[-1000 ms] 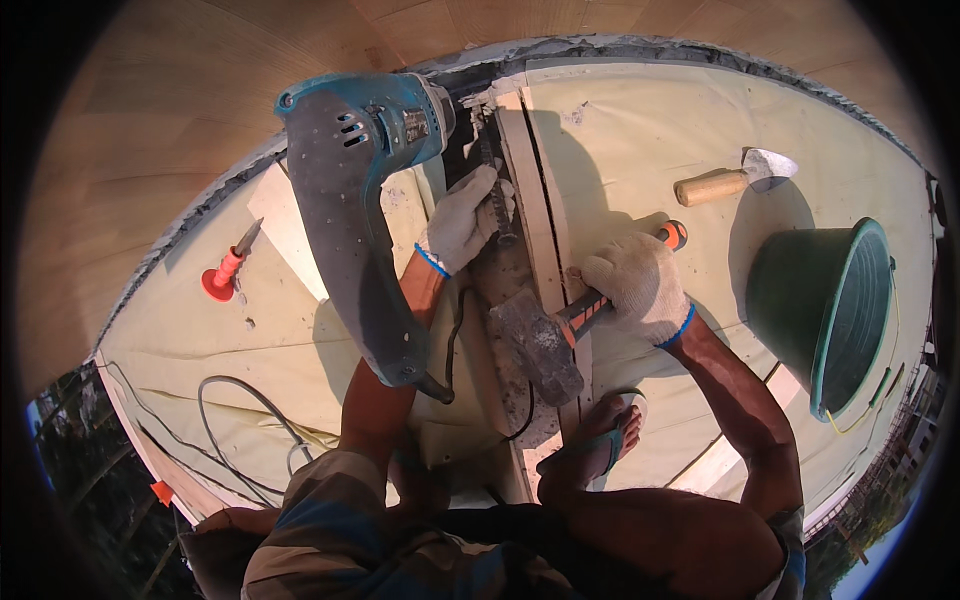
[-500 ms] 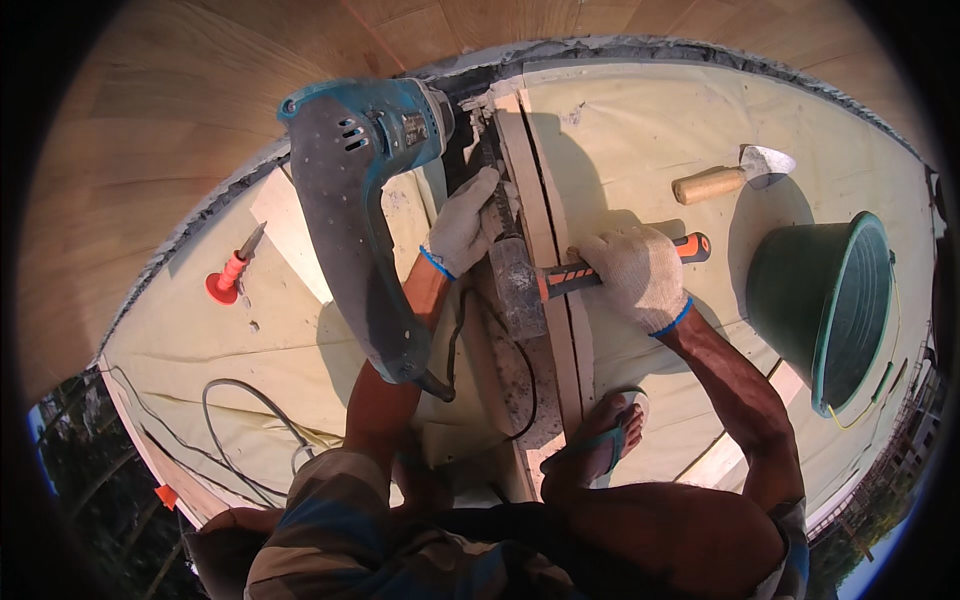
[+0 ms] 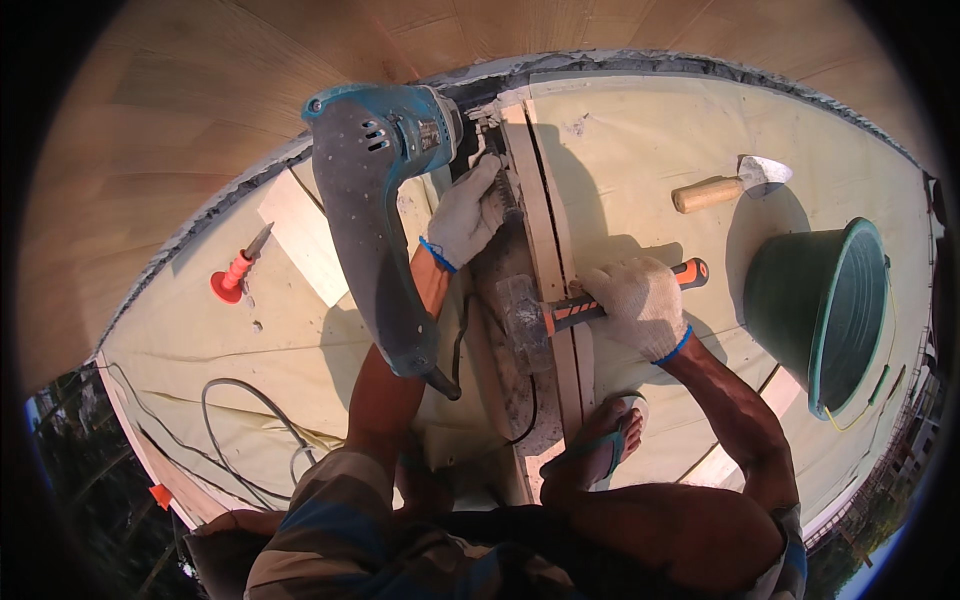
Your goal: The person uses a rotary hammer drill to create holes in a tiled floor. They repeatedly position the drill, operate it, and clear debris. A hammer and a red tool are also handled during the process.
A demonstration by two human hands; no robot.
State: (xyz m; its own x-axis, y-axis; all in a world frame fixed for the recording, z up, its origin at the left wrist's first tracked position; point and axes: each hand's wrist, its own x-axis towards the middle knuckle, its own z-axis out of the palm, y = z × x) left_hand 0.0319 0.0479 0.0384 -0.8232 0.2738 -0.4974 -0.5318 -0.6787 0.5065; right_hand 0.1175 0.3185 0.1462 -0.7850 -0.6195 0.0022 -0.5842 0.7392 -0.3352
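My left hand (image 3: 468, 213), in a white knit glove with a blue cuff, is closed around a dark metal chisel (image 3: 509, 197). The chisel lies along a narrow gap beside long pale strips (image 3: 545, 220), its far end near broken grey rubble (image 3: 487, 118). In the same kind of glove, my right hand (image 3: 637, 308) grips the black and orange handle of a hammer (image 3: 522, 325). The blocky hammer head is apart from the chisel's near end, on my side of it. A large teal and black corded power tool (image 3: 365, 220) covers part of my left forearm.
To the right stand a green bucket (image 3: 800, 300) tipped on its side and a wooden-handled trowel (image 3: 710, 194). A red-handled chisel (image 3: 231, 278) lies at left, near a looping black cable (image 3: 240, 383). My sandalled foot (image 3: 610, 440) is beside the gap; a wooden surface (image 3: 180, 130) curves beyond.
The hammer head has drawn back toward me, away from the chisel end it was touching. My left hand keeps its grip on the chisel; the whole view has shifted slightly.
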